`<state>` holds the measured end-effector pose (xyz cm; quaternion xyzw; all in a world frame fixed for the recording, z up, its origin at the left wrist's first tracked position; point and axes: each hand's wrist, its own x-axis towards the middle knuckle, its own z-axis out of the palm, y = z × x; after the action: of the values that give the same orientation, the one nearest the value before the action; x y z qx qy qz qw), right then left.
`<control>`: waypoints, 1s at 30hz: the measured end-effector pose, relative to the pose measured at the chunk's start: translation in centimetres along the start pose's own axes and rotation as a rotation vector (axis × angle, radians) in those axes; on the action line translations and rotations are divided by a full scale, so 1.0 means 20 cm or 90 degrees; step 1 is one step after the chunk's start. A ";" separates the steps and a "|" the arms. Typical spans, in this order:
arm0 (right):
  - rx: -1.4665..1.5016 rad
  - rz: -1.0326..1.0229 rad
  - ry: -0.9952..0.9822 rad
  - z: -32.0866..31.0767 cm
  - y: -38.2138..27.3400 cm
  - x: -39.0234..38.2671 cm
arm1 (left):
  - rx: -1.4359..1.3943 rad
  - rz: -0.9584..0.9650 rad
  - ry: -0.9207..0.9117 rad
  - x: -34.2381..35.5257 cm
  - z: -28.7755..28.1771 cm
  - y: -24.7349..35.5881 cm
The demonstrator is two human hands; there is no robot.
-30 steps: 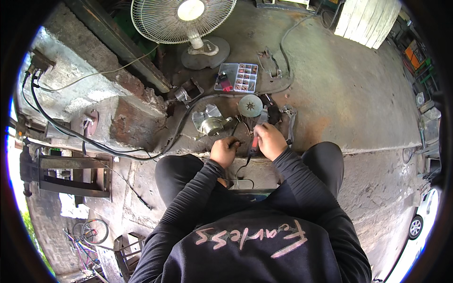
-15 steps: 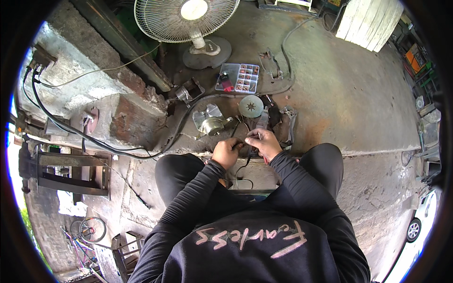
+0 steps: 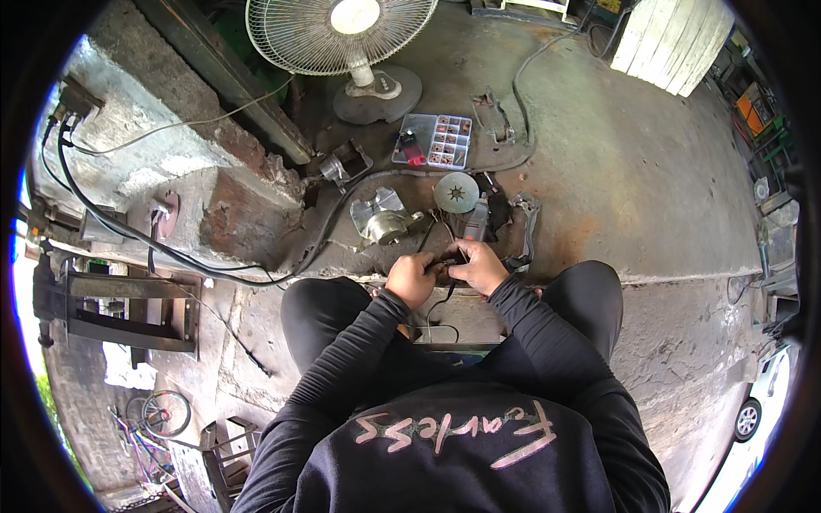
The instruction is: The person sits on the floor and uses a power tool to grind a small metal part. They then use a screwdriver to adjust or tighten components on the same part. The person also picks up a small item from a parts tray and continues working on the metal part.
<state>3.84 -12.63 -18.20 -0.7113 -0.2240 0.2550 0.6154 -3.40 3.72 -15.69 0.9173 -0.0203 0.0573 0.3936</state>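
Observation:
My left hand (image 3: 410, 280) and my right hand (image 3: 481, 268) meet between my knees, both closed with fingertips nearly touching. Pinched between them is something small and dark that I cannot make out. A thin black cable (image 3: 446, 295) hangs below my fingers and curls toward the ground. Just past my right hand lies a grey power tool (image 3: 476, 219), its lower part hidden by that hand. A round pale disc (image 3: 457, 193) with a star-shaped centre sits at its far end. Left of it rests a silvery metal housing (image 3: 384, 224).
Beyond the tool are a clear compartment box (image 3: 451, 138) with small parts and a standing fan (image 3: 363, 81). A thick cable (image 3: 376, 178) crosses the floor. A metal bracket (image 3: 523, 227) lies right of my hands; a concrete block (image 3: 248, 218) stands left.
My right hand has shifted slightly, its fingers curling in closer to the left hand's fingertips. The left hand stays nearly in place, and the objects around lie as before.

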 end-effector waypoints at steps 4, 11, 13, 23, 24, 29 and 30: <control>-0.036 0.002 -0.006 -0.02 -0.01 0.01 | -0.012 -0.002 -0.004 0.00 -0.01 0.01; -0.143 -0.034 -0.001 -0.03 -0.07 0.00 | 0.020 -0.007 -0.012 0.01 -0.01 0.02; -0.199 -0.044 0.008 -0.04 -0.08 -0.01 | 0.030 -0.013 -0.007 0.01 -0.01 0.02; -0.320 -0.049 0.013 -0.04 -0.13 -0.02 | 0.028 -0.019 -0.002 0.02 0.00 0.00; -0.326 -0.059 0.017 -0.04 -0.13 -0.02 | 0.034 -0.012 0.000 0.02 0.00 0.00; -0.353 -0.130 0.020 -0.01 -0.11 -0.04 | 0.064 -0.004 -0.010 0.00 0.00 0.00; -0.356 -0.134 0.014 -0.02 -0.10 -0.04 | 0.069 0.000 -0.010 0.00 0.00 0.00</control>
<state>3.41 -13.13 -16.01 -0.8289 -0.3515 0.1101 0.4210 -3.40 3.68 -15.74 0.9375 -0.0206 0.0510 0.3435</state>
